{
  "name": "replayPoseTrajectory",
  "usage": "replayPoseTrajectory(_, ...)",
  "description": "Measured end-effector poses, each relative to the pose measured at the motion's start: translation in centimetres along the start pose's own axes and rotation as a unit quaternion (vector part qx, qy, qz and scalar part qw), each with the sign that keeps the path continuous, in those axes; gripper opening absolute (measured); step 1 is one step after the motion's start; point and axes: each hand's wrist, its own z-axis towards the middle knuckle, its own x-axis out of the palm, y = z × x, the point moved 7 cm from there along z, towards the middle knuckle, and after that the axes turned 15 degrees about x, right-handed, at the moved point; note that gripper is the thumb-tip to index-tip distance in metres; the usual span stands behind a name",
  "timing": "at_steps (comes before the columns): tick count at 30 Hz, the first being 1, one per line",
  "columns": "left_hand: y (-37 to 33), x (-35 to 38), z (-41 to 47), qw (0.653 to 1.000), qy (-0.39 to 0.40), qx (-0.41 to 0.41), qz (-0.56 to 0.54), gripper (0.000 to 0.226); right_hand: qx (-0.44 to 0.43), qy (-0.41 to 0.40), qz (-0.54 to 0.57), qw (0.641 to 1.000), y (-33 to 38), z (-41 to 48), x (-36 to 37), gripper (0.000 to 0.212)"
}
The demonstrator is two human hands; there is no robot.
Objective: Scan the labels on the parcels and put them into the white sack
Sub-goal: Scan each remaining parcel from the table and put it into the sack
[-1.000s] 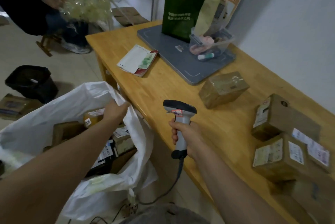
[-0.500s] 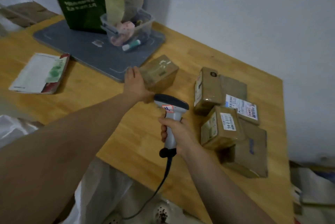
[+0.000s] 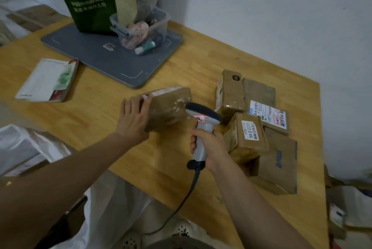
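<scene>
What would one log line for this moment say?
left hand: flat against taped parcel | right hand: grips scanner, pointed at that parcel | other parcels: piled at right

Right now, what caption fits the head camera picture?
Left hand steadies a taped parcel on the table while the right hand grips a scanner.
</scene>
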Motion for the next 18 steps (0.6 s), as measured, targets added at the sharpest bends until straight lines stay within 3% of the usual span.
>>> replayPoseTrajectory(4,-1.7,0.3,-6.7,0.991,-0.045,0.125,-0.016,0.097,-0.018,-0.035,0.035,0.999,-0.7,0.1,-0.9,0.011)
replayPoseTrajectory(6,-1.6,-0.3,-8.2,0.988,-0.078,0.12,-0.055,0.084,-0.028,-0.053,0.038,0.997,-1.3,0.2,-1.1,0.012)
replayPoseTrajectory(8,-1.2,-0.8,-8.2,0.987,-0.083,0.095,-0.097,0.091,-0.037,-0.059,0.036,0.997,-1.8,0.2,-1.0,0.011)
replayPoseTrajectory(11,-0.8,0.0,-7.0,0.989,0.013,0.05,-0.141,0.118,-0.043,-0.053,0.025,0.997,-2.2,0.1,-0.8,0.01)
replayPoseTrajectory(13,-0.5,1.0,-6.1,0.985,0.079,0.042,-0.146,0.122,-0.042,-0.053,0.023,0.997,-2.3,0.0,-0.9,0.009)
replayPoseTrajectory(16,-0.6,1.8,-5.4,0.978,0.16,0.051,-0.124,0.104,-0.034,-0.046,0.014,0.998,-2.5,-0.1,-1.0,0.008)
replayPoseTrajectory(18,-1.0,1.3,-5.2,0.982,0.164,0.056,-0.071,0.087,-0.017,-0.021,0.001,1.0,-2.9,-0.1,-0.6,0.013)
